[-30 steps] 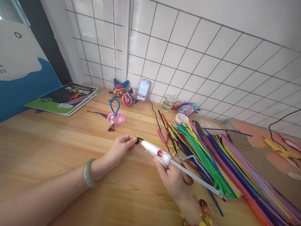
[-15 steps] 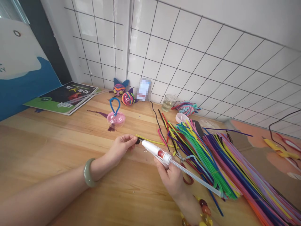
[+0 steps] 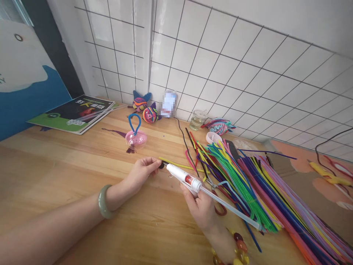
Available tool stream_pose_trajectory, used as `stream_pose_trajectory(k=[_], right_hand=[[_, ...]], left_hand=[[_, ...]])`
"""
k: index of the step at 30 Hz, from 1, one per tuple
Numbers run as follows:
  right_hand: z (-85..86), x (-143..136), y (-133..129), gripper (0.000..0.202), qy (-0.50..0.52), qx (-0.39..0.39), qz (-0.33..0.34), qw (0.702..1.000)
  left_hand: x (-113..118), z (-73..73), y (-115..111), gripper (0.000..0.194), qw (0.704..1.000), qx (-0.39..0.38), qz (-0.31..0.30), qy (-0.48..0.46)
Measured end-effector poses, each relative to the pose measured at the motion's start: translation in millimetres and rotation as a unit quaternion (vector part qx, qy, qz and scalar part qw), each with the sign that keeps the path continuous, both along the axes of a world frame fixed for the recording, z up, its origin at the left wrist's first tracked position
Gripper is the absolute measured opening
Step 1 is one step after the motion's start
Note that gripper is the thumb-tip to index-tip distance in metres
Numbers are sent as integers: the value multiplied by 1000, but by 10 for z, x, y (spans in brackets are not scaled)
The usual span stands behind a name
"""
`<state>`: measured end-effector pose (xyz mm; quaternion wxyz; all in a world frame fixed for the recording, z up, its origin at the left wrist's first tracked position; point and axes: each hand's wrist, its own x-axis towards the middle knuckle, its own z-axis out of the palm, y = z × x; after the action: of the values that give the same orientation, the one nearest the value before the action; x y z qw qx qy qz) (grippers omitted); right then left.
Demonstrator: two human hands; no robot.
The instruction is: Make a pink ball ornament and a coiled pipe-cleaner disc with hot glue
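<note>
Between thumb and fingers, my left hand (image 3: 143, 170) pinches a small round black piece (image 3: 161, 165), partly covered by the fingertips. My right hand (image 3: 200, 206) is wrapped round a white hot glue gun (image 3: 180, 175). A long clear glue stick (image 3: 231, 208) sticks out of the gun's back end. Its dark nozzle meets or almost touches the black piece; I cannot tell which. Just behind the gun lies a yellow pipe cleaner (image 3: 184, 165). Farther back stands a clear and pink plastic ball (image 3: 136, 139) with a blue pipe-cleaner loop (image 3: 134, 124) on top.
Bundles of colourful pipe cleaners (image 3: 245, 187) spread across the right side, with scissors (image 3: 216, 191) beside them. Along the tiled wall are a phone (image 3: 168, 104), wrapped colourful figures (image 3: 150, 114) and a glass jar (image 3: 197, 120). A magazine (image 3: 74, 114) lies at left, a yellow tool (image 3: 329, 175) at far right.
</note>
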<state>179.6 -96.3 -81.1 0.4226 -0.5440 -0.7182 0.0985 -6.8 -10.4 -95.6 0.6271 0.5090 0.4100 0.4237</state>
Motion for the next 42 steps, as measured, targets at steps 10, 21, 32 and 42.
stream_pose_trajectory(k=[10, 21, 32, 42], right_hand=[[-7, 9, -3, 24, 4, 3, 5, 1000], [-12, 12, -12, 24, -13, -1, -9, 1000], [-13, 11, -9, 22, -8, -6, -8, 1000], [-38, 20, 0, 23, -10, 9, -8, 1000]], left_hand=[[-4, 5, -7, 27, 1000, 3, 6, 9], [9, 22, -18, 30, 1000, 11, 13, 20], [13, 2, -27, 29, 999, 31, 15, 36], [23, 10, -37, 30, 998, 42, 14, 51]])
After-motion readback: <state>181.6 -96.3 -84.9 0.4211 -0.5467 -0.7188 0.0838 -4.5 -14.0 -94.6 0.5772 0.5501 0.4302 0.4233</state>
